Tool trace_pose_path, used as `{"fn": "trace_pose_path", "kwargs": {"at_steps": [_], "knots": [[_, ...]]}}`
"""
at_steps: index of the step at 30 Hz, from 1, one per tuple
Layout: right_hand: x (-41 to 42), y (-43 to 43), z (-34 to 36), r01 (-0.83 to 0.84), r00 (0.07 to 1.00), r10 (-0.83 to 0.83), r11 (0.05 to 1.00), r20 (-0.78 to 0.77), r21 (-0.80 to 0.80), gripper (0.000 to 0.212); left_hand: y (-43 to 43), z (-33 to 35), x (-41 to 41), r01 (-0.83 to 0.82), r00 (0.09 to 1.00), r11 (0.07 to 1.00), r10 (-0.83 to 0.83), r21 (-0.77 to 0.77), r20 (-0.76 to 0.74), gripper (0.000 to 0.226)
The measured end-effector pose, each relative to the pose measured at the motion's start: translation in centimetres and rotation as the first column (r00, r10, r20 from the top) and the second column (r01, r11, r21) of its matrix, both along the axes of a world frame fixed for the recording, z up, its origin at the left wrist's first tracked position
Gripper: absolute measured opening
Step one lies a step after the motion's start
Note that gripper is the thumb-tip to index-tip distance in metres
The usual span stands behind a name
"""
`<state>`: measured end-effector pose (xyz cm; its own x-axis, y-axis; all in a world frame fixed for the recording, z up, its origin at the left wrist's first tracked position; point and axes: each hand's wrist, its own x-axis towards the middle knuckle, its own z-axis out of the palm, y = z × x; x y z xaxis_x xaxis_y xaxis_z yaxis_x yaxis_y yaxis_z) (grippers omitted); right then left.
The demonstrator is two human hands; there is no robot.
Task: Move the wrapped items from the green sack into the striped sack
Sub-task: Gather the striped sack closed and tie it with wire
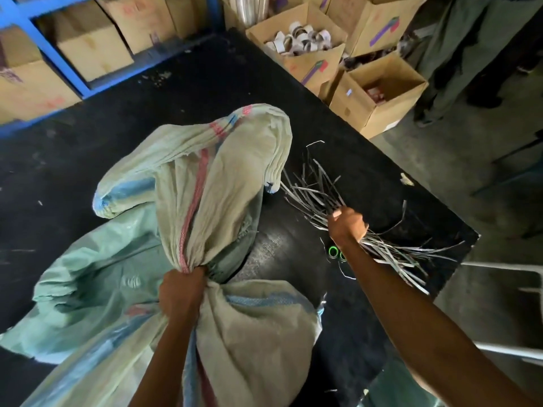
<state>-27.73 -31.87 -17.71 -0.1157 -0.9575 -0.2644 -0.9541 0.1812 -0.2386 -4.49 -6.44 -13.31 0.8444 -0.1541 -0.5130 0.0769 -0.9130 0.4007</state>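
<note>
Black matting [176, 98] bears the striped sack [223, 177], green sack [88, 274] touching its left; left hand [180, 292] grips its bunched neck, right hand [348, 224] grips grey strips [310, 198] beside it.

No text is legible; the printed marks on the cardboard boxes [382, 24] blur.

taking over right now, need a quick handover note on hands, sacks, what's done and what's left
Left hand: grips the bunched neck of the striped sack.
Right hand: grips a bundle of grey strips.
Green sack: crumpled under and left of the striped one.
Done: cannot tell, no wrapped items in view.
Left: check the green sack and move whatever remains.
</note>
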Motion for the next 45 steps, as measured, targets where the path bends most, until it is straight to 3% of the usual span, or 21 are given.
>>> {"fn": "trace_pose_path", "kwargs": {"at_steps": [8,11,15,20,23,28,34,36,38,40,43,45], "knots": [[-1.1,0.3,2.7,0.09,0.985,-0.09,0.996,0.15,0.001,0.036,0.9,1.6,-0.2,0.011,0.995,0.994,-0.021,-0.108,-0.097,0.072],[-1.2,0.6,4.1,0.098,0.943,-0.085,0.995,0.323,-0.023,0.025,1.6,2.3,-0.4,-0.044,0.991,0.967,0.011,-0.25,-0.132,0.075],[-0.3,1.1,7.1,0.129,0.784,-0.065,0.99,0.617,-0.06,0.012,1.8,3.5,1.1,-0.334,0.898,0.869,0.176,-0.364,-0.404,0.079],[2.4,4.3,11.9,0.021,0.454,-0.043,0.999,0.89,0.037,0.008,3.1,7.6,2.3,-0.355,0.759,0.848,0.016,-0.393,-0.651,0.03],[3.8,8.1,14.5,-0.181,0.465,0.127,0.982,0.876,-0.046,0.016,5.5,10.6,1.5,-0.38,0.722,0.792,-0.068,-0.478,-0.688,0.015],[6.4,16.4,17.2,-0.506,0.475,0.473,0.837,0.742,-0.209,0.005,10.0,13.5,-0.2,-0.496,0.81,0.551,0.014,-0.671,-0.587,0.008],[9.6,24.6,20.1,-0.645,0.411,0.689,0.682,0.596,-0.344,0.007,15.2,17.4,-3.4,-0.362,0.931,0.304,0.076,-0.881,-0.357,0.059],[10.1,26.3,21.1,-0.682,0.372,0.73,0.634,0.573,-0.365,0.008,15.9,18.2,-3.7,-0.347,0.937,0.266,0.137,-0.899,-0.321,0.062],[10.6,27.5,22.2,-0.721,0.322,0.767,0.579,0.555,-0.382,0.01,16.3,19.2,-3.8,-0.406,0.908,0.21,0.205,-0.889,-0.366,0.047],[11.3,28.3,23.1,-0.747,0.292,0.807,0.528,0.514,-0.404,0.012,16.5,19.8,-3.7,-0.516,0.849,0.15,0.219,-0.843,-0.481,0.019],[12.1,29.1,23.7,-0.734,0.288,0.826,0.515,0.484,-0.443,0.012,17.5,19.4,-2.4,-0.722,0.684,0.032,0.182,-0.691,-0.706,0.044],[12.6,29.5,23.7,-0.734,0.265,0.857,0.476,0.442,-0.484,0.011,18.3,18.7,-1.5,-0.779,0.622,0.012,0.143,-0.627,-0.77,0.046]]}}
